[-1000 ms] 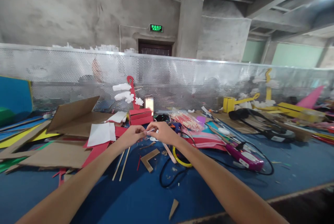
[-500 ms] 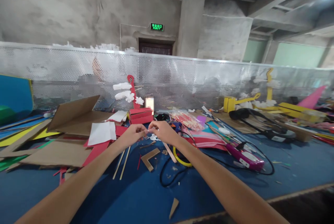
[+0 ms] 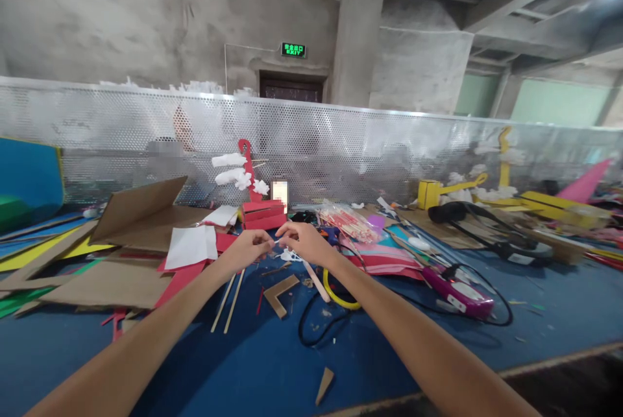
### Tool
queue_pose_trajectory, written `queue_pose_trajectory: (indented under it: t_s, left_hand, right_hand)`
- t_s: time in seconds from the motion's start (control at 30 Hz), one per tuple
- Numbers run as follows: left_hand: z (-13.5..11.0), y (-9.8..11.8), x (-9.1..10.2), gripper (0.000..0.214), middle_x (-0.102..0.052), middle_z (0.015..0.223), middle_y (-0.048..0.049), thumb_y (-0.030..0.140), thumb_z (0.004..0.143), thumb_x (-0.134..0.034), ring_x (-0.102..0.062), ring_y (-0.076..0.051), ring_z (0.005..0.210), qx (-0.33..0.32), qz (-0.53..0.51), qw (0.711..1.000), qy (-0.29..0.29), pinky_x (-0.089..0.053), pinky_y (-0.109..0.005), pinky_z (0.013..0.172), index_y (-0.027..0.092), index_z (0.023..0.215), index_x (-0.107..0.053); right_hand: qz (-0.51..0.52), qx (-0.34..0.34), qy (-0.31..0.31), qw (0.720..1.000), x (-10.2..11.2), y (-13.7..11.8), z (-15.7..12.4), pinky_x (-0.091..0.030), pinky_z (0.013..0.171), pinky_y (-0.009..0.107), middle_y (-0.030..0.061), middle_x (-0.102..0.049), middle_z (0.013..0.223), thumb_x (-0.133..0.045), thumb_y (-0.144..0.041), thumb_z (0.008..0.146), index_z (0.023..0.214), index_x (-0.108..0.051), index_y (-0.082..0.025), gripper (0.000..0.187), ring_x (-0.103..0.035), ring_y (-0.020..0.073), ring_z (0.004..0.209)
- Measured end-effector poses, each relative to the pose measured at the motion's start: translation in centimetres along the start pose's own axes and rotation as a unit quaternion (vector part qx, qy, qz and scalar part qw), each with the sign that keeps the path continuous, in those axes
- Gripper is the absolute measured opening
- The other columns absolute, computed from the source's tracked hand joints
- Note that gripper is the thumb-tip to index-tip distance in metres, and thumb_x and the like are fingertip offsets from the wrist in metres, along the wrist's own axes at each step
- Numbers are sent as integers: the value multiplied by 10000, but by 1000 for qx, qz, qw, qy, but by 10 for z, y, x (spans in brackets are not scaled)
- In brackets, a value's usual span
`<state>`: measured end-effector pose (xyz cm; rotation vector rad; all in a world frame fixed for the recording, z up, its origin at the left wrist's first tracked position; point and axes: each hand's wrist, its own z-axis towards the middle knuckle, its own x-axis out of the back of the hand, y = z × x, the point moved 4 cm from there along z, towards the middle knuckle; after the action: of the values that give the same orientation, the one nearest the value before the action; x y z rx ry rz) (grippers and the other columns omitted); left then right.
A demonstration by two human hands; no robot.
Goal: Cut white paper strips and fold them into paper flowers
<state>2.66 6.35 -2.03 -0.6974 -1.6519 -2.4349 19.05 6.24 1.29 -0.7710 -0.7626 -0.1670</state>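
My left hand and my right hand meet above the middle of the table, fingers pinched close together. Between their fingertips shows a small thin white strip; its material is too small to make out. Just below lie loose white scraps on the blue tabletop. Behind the hands stands a red cardboard box. A red upright piece with white fluffy tufts rises behind it.
Cardboard sheets and white paper lie left. Nearer are two thin sticks, an L-shaped cardboard piece and a yellow ring. To the right are a bag of sticks, a purple power strip and a black headset.
The fingertips have shifted slightly, and the white strip between them shows a little more clearly. Elsewhere things lie as before.
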Motion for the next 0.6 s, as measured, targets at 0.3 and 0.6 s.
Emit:
queue_pose_trajectory:
  t_s: [0.3,0.6]
  left_hand:
    - [-1,0,-1,275,-664,727,-38,408,769,-574,-573,-132,576,-9,-1,1000,5,-452,-230,538,143,825,-623]
    - [1,2,-1,256,-654,707,-32,394,771,-581,-565,-125,565,-16,3,1000,3,-441,-220,531,143,811,-613]
  right_hand:
    - [-63,-5,15,998,4,2,0,-377,569,205,17,-694,674,-527,-343,878,731,-627,-158,256,-572,106,554]
    - [-81,-15,6,997,5,4,0,-392,572,203,3,-600,476,-436,-442,917,617,-610,-149,454,-577,111,487]
